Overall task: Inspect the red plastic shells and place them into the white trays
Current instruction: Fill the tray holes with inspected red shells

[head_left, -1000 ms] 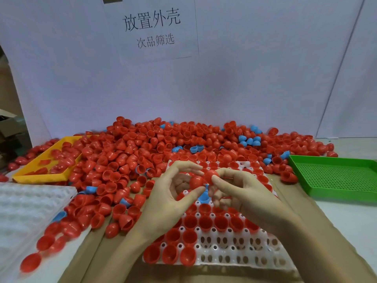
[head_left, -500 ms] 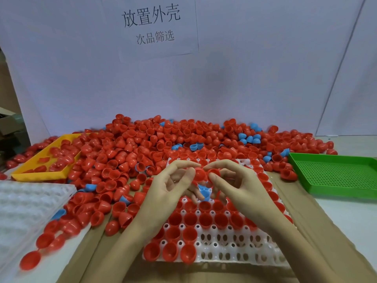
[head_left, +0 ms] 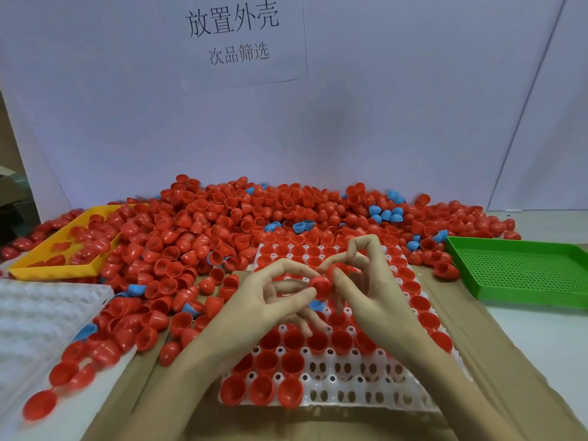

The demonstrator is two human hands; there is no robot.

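Both hands meet above the white tray (head_left: 350, 380), whose cups hold many red shells. My left hand (head_left: 254, 307) pinches a red shell (head_left: 320, 286) between thumb and forefinger. My right hand (head_left: 372, 291) holds another red shell (head_left: 345, 268) with thumb and fingers, right against the first one. A blue shell (head_left: 316, 304) shows just under the fingers; which hand has it I cannot tell. A big heap of loose red shells (head_left: 222, 224) lies behind and left of the tray.
A yellow tray (head_left: 51, 259) with a few red shells sits at the far left. A green perforated tray (head_left: 521, 268) is on the right. A second white tray (head_left: 35, 316) lies at the left edge. Blue shells (head_left: 386, 214) are scattered in the heap. Cardboard (head_left: 496, 354) underlies the tray.
Both hands stay together over the tray, turning the two red shells between the fingertips; the right index finger has lifted up. The blue shell stays beneath the fingers.
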